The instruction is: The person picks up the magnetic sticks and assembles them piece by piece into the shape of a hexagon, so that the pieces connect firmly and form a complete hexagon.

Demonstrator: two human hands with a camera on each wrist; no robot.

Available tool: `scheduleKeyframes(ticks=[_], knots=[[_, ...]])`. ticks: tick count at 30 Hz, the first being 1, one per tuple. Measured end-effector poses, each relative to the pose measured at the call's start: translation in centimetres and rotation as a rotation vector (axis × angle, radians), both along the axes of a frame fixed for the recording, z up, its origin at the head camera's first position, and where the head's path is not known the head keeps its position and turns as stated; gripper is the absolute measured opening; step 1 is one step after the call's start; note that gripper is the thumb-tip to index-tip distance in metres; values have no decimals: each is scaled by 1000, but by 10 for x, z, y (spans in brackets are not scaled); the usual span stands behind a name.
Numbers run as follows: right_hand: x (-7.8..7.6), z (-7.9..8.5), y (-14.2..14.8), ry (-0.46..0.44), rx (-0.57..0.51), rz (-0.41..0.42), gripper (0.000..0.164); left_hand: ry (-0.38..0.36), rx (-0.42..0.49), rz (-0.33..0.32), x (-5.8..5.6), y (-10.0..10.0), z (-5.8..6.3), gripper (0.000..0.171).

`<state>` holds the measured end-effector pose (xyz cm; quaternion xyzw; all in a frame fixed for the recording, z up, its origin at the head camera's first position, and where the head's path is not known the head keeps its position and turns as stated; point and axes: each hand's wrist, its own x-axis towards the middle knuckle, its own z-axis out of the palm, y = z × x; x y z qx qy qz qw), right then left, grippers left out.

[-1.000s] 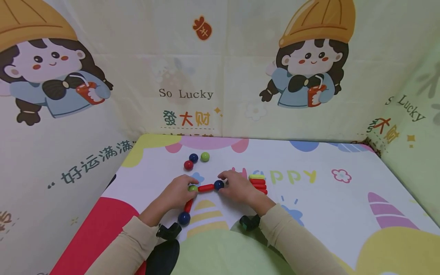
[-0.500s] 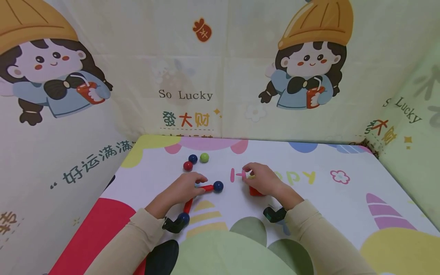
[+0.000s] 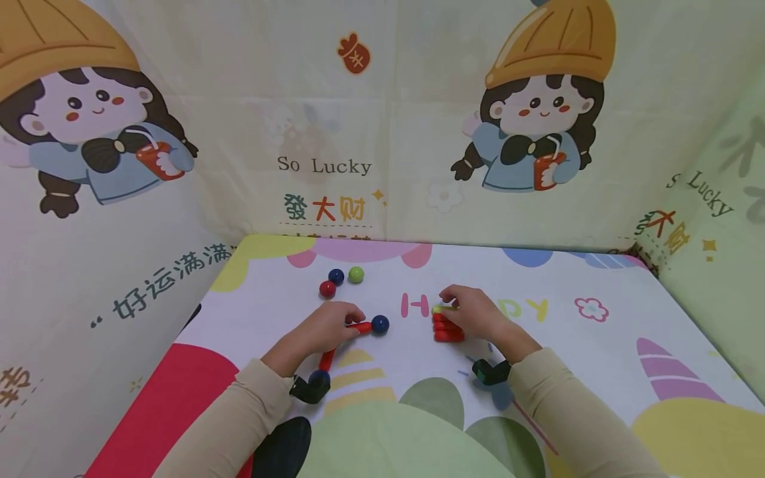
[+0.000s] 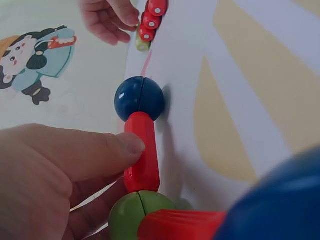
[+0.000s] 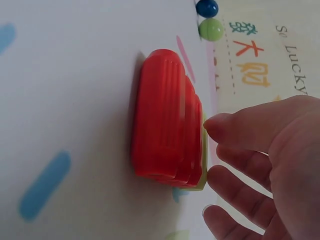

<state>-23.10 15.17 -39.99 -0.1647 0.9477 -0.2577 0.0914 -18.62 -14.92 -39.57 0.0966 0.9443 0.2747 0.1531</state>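
My left hand (image 3: pixel 313 326) pinches a red magnetic rod (image 4: pixel 146 167), its thumb lying along the side in the left wrist view. A dark blue ball (image 4: pixel 139 99) caps the rod's far end and a green ball (image 4: pixel 129 215) its near end. From the green ball a second red rod (image 4: pixel 182 225) leads to another blue ball (image 4: pixel 285 200). My right hand (image 3: pixel 478 315) is over a row of several red rods (image 5: pixel 160 115) with a lime rod (image 5: pixel 198 186) at its far side. Its thumb tip is right at the lime rod, its fingers loosely bent.
Behind the left hand lie a loose red ball (image 3: pixel 327 289), a blue ball (image 3: pixel 336 277) and a lime ball (image 3: pixel 356 274). The printed table mat (image 3: pixel 508 272) meets a patterned cloth backdrop (image 3: pixel 418 133) at its back edge.
My right hand has left the blue ball at the rod's end and moved right to the row of rods. My left hand has shifted slightly right, from the green ball onto the red rod.
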Motion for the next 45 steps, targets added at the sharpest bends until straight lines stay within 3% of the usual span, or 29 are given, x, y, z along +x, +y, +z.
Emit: scheduleKeyframes(ticks=[10,19,27,39,45], knots=[[-3,-4,2,-19,-4,-26,36,19,-6,-9,1,0,-2,25],[-14,-11,3,11,32,-14,30,8,0,3,1,0,-1,25],[-23,-8,0,-29,45,-13,33,7,-4,6,-1,0,-2,25],[-6,10,-28,5,-10,57,26,29,-32,-10,-2,-6,-2,22],[0,10,-42,44,1,120,24,53,-43,-8,2,-12,-1,21]])
